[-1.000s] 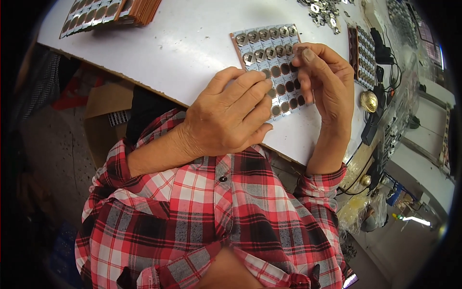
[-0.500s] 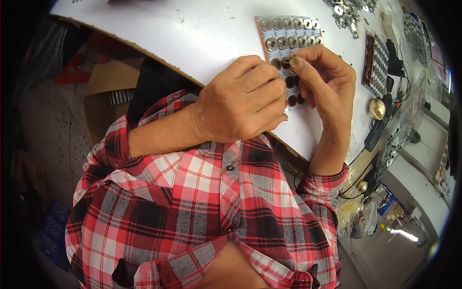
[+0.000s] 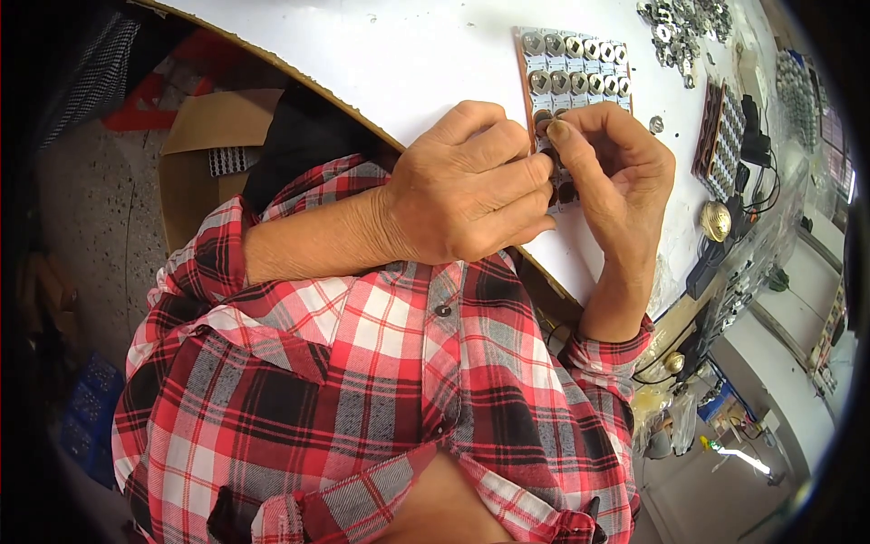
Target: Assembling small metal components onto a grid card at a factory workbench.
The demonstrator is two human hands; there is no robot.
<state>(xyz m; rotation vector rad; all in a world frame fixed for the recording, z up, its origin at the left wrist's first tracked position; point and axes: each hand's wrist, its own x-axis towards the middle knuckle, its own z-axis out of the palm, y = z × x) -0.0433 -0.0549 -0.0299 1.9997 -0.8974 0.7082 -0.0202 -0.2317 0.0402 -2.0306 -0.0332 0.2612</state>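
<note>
A panel of small circuit boards (image 3: 573, 65) lies on the white table, its far rows fitted with round silver metal holders and its near rows showing dark round spots. Over its near left part, my left hand (image 3: 476, 186) is closed, back up, with fingers curled; its fingertips are partly hidden. My right hand (image 3: 621, 172) is closed beside it, thumb and index finger pinched at the panel's dark spots. Whatever sits in either grip is too small or hidden to name. A single loose silver holder (image 3: 656, 125) rests just right of the panel.
A pile of loose silver holders (image 3: 684, 32) lies at the far right. Stacked panels (image 3: 720, 136) stand near the right edge, beside black cables and a gold ribbed dome (image 3: 715, 220). Left of the table, a cardboard box (image 3: 213, 136) sits on the floor.
The whole view has shifted, so the table and panel appear farther right. Both hands sit slightly more to the left over the panel, and the loose holder beside it now shows.
</note>
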